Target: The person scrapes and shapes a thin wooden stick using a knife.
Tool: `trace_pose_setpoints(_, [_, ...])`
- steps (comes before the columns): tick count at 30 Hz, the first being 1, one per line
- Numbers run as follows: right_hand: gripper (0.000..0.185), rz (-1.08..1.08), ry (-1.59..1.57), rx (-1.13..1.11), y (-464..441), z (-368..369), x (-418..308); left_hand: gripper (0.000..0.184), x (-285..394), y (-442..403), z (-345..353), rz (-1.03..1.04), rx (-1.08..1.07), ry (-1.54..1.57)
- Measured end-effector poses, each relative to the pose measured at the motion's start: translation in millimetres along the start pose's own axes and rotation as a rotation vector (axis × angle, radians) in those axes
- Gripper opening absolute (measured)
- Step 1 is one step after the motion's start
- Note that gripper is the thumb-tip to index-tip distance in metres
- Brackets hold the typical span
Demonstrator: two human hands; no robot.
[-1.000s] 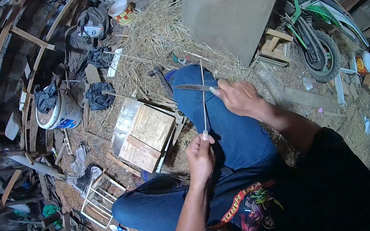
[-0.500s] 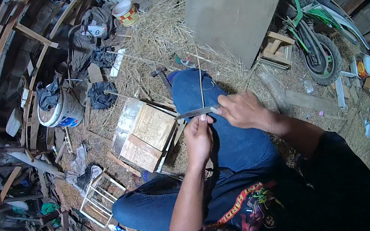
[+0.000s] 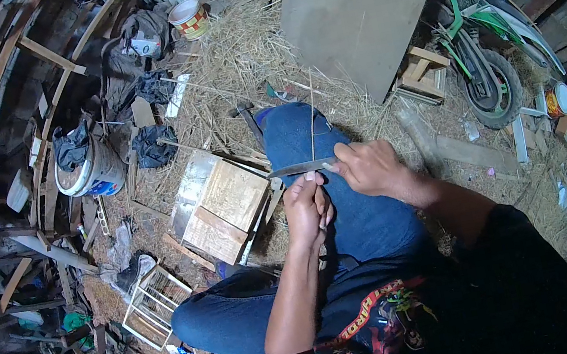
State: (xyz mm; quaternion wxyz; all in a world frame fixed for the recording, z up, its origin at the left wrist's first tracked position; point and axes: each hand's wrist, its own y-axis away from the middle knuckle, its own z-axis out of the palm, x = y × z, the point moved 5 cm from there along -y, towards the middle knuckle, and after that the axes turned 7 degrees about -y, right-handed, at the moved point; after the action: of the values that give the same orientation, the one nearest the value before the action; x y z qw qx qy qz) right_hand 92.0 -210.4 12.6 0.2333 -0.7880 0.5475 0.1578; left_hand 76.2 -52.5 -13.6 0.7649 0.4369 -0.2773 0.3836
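Note:
My right hand (image 3: 371,167) is closed around the handle end of a knife (image 3: 294,170), whose flat blade points left above my knee. A thin wooden stick (image 3: 312,120) runs up from my left hand (image 3: 306,205) over the jeans (image 3: 291,134), passing the blade. My left fingers are closed around the stick, with the thumb pressed up against the blade's near edge. The stick's lower part is hidden by my fingers and wrist. Just left of my hands stands a wooden box or block (image 3: 228,206) with a light top.
Dry straw (image 3: 248,39) covers the floor ahead. A large board (image 3: 367,3) leans at the back, beside a green and white motorcycle (image 3: 484,66). On the left are a white bucket (image 3: 92,173), a small wooden frame (image 3: 157,305) and scrap wood.
The stick's upper end has tilted slightly right. My left fingers have shifted a little around it, while the knife and right hand stay almost in place.

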Motion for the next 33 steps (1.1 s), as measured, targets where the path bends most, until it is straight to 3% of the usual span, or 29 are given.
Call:
trace_pose_setpoints(8, [0.037,-0.036,0.04,0.047,3.1,1.2,-3.5,0.027,-3.1,16.7,2.2,0.003,0.052,0.024])
trace_pose_setpoints(10, [0.042,0.265,0.122,-0.048,-3.6,-0.8,22.6,0.028,-4.7,32.9,7.5,-0.007,0.011,-0.037])
trace_pose_setpoints(14, [0.047,0.407,0.003,-0.048,-1.0,-8.7,56.5,0.031,-15.5,49.8,-10.6,0.024,0.038,-0.029])
trace_pose_setpoints(15, [0.047,0.462,-0.122,-0.005,-0.8,-11.6,64.3,0.032,-9.7,50.0,-9.3,0.026,0.032,-0.145])
trace_pose_setpoints(16, [0.047,0.459,-0.119,-0.01,1.1,-13.5,66.2,0.032,-11.7,44.3,-10.2,0.027,0.034,-0.14])
trace_pose_setpoints(18, [0.043,0.351,-0.262,0.212,3.4,-27.2,59.5,0.033,-12.3,30.1,-17.2,0.081,0.097,-0.48])
trace_pose_setpoints(20, [0.036,0.386,-0.348,0.179,6.2,-40.4,38.1,0.032,-6.5,21.5,-12.5,0.078,0.105,-0.515])
trace_pose_setpoints(23, [0.024,0.258,-0.279,-0.074,15.6,-35.2,10.2,0.033,9.9,8.9,0.7,0.223,0.172,-0.687])
trace_pose_setpoints(24, [0.024,0.259,-0.28,-0.073,18.2,-30.7,7.3,0.033,13.2,6.6,5.3,0.223,0.171,-0.689])
trace_pose_setpoints(26, [0.03,-0.003,-0.372,0.115,19.1,-31.1,-6.2,0.03,28.5,9.0,14.6,0.447,0.302,-0.995])
trace_pose_setpoints(27, [0.039,0.02,-0.332,-0.041,20.5,-27.5,-3.8,0.03,26.4,7.9,11.2,0.444,0.305,-0.996])
trace_pose_setpoints(29, [0.037,0.012,-0.357,-0.04,21.4,-21.2,-4.6,0.028,17.3,5.1,-0.4,0.349,0.321,-1.04])
trace_pose_setpoints(33, [0.035,0.022,-0.355,-0.071,18.0,-15.2,-3.4,0.027,23.5,9.8,1.8,0.402,0.335,-1.0])
